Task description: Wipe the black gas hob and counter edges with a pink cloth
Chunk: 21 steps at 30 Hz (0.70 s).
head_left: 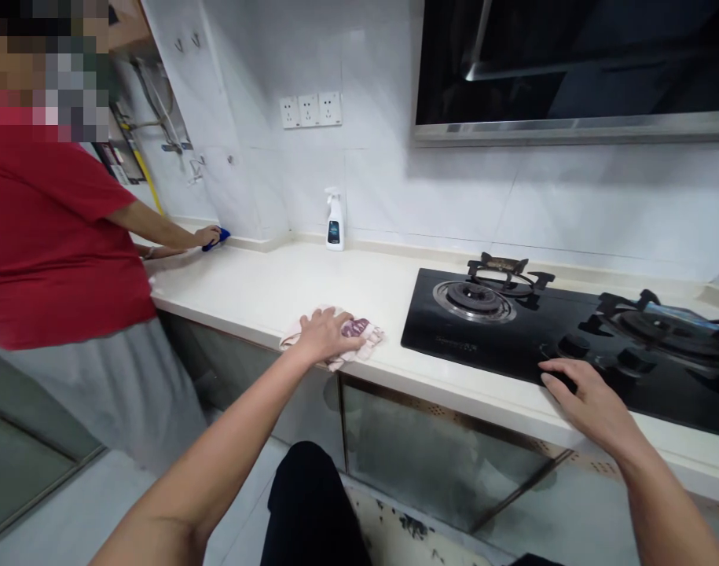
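Note:
My left hand [322, 336] presses down on a crumpled pale pink cloth [368, 339] with a dark purple pattern, its fingers spread over the fabric. The cloth lies at the front edge of the cream countertop [247, 275], to the left of the black gas stove [447, 336]. At the stove's front edge rests my right hand [592, 401], close to the control knobs [573, 346]. Its thumb and forefinger are apart and nothing shows between them; the other fingers are partly hidden.
A white spray bottle [334, 226] stands by the back wall below the sockets [310, 111]. At the left, another person in a red shirt [58, 236] holds a blue cloth [216, 238] on the counter. One pan support [506, 275] sits off its burner. A range hood [571, 71] overhangs the stove.

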Each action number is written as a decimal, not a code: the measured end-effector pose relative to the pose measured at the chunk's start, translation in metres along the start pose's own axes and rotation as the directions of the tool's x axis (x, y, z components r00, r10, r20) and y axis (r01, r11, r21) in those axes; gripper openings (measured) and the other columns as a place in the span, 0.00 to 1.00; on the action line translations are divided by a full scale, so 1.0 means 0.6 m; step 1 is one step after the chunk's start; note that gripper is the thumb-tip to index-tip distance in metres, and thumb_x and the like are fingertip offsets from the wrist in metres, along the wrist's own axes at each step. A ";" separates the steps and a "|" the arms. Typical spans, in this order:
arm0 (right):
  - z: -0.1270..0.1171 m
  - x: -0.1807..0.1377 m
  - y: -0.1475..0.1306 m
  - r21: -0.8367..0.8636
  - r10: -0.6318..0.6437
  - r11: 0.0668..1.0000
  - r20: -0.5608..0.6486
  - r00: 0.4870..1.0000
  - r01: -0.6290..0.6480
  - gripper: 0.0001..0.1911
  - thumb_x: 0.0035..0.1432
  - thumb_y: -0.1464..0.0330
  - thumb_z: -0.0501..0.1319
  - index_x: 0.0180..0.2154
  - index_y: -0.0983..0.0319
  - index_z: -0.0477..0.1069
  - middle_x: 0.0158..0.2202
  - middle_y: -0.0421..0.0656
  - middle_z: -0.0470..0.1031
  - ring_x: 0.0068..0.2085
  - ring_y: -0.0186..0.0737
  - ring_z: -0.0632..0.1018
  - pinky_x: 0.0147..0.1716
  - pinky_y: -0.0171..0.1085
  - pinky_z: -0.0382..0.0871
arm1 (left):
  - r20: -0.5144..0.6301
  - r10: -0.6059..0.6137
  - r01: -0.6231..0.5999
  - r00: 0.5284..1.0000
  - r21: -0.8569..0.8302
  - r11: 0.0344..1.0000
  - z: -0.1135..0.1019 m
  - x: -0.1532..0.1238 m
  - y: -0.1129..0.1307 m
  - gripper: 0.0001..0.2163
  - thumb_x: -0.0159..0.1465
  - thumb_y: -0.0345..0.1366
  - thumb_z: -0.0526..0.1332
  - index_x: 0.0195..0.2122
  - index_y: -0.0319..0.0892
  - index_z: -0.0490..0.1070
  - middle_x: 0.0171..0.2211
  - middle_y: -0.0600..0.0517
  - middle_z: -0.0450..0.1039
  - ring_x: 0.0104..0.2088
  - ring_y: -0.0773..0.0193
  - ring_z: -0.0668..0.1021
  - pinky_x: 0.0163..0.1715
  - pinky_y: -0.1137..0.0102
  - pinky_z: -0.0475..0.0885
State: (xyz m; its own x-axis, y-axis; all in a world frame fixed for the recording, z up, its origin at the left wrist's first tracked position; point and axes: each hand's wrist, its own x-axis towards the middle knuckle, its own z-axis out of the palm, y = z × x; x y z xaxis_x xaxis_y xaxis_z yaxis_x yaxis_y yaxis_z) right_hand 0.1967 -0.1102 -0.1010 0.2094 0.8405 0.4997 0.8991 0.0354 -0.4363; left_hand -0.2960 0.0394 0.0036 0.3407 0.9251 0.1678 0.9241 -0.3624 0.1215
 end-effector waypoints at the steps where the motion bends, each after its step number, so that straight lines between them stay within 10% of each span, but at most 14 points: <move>1: 0.001 0.000 0.004 0.002 -0.010 1.000 -0.003 1.000 0.010 0.23 0.65 0.49 0.54 0.48 0.56 0.77 0.54 0.48 0.75 0.55 0.52 0.76 0.52 0.49 0.71 | -0.012 -0.032 0.033 0.999 0.007 0.999 -0.002 0.001 -0.016 0.31 0.62 0.63 0.60 0.60 0.51 0.73 0.61 0.40 0.71 0.61 0.35 0.69 0.57 0.40 0.63; 10: 0.015 -0.004 0.012 0.006 -0.017 1.000 0.002 1.000 0.017 0.25 0.64 0.47 0.55 0.48 0.55 0.78 0.54 0.49 0.75 0.56 0.55 0.76 0.53 0.52 0.72 | -0.178 -0.087 0.096 0.980 0.039 0.995 0.015 -0.037 -0.044 0.19 0.65 0.55 0.62 0.51 0.51 0.77 0.59 0.47 0.74 0.58 0.44 0.73 0.54 0.54 0.66; 21: 0.016 0.001 0.014 -0.051 0.012 0.999 0.006 1.000 -0.011 0.26 0.61 0.45 0.56 0.47 0.55 0.79 0.53 0.49 0.76 0.52 0.57 0.79 0.51 0.54 0.73 | -0.438 0.317 -0.356 0.841 -0.007 0.934 0.135 -0.120 0.149 0.30 0.59 0.60 0.68 0.59 0.51 0.75 0.62 0.40 0.70 0.59 0.40 0.70 0.57 0.45 0.62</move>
State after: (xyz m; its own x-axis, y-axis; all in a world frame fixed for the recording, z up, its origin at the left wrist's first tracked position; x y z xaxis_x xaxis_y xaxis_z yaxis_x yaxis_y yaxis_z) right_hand 0.2006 -0.1042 -0.1117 0.2175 0.8440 0.4902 0.9151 -0.0017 -0.4032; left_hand -0.2241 -0.0504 -0.0767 0.5037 0.6133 0.6084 0.7411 -0.6687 0.0605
